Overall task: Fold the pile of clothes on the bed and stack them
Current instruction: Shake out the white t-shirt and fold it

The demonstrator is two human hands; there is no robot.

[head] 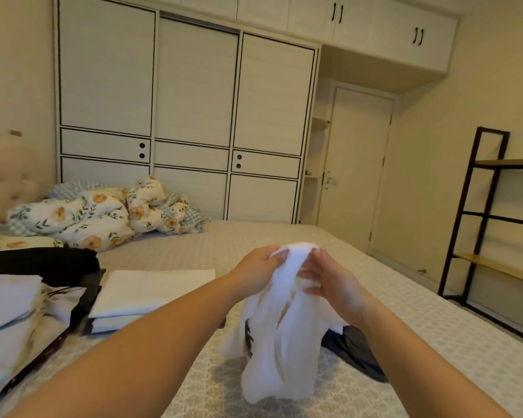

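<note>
Left hand [258, 268] pinching, right hand [329, 282] flat

White garment [280, 327]; floral duvet [82, 218]; beige patterned bedspread [405, 327].

I'm in a home bedroom: my bed [284, 236] fills the lower frame, a crumpled floral duvet [82, 218] lies at left, and a white wardrobe [187, 101] stands behind.
</note>
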